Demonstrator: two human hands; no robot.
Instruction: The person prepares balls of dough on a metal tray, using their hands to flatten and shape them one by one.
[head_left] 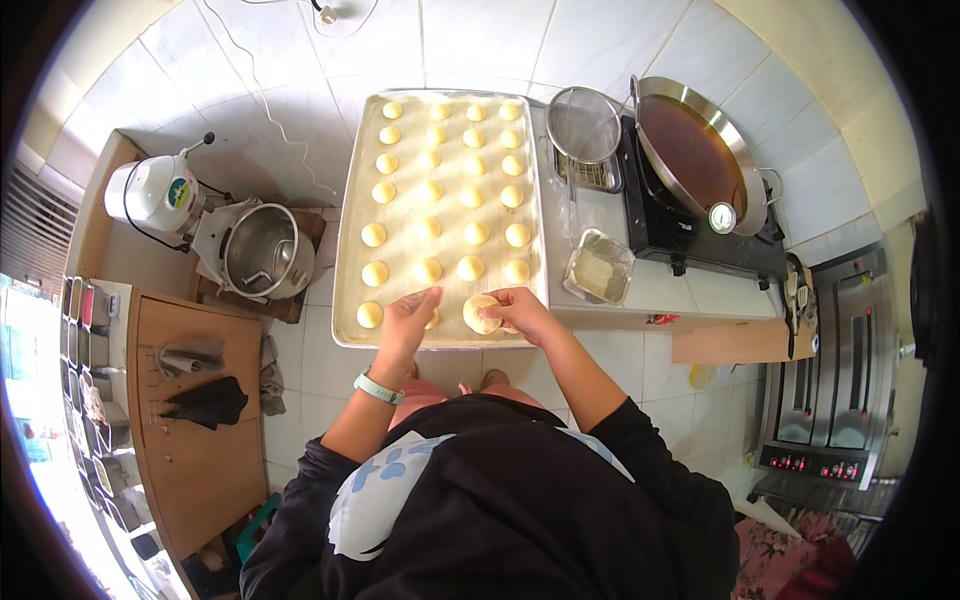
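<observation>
A large rectangular baking tray [355, 215] lies in front of me, lined and set with rows of small pale-yellow dough balls [471, 268]. Over its near edge, my right hand [522, 315] grips a somewhat flattened dough ball [481, 313] between thumb and fingers. To its left, my left hand [408, 316] hovers above the tray with its fingertips drawn together. Whatever may be between them is too small to make out. Partly behind that hand sits another dough ball [432, 319]. A light green watch is on my left wrist.
Right of the tray are a round mesh strainer [583, 125], a small metal pan [600, 266] and a wide pan of brown liquid [690, 135] on a black stove [705, 252]. A stand mixer [155, 195] with a steel bowl [268, 250] stands left. An oven [825, 390] is far right.
</observation>
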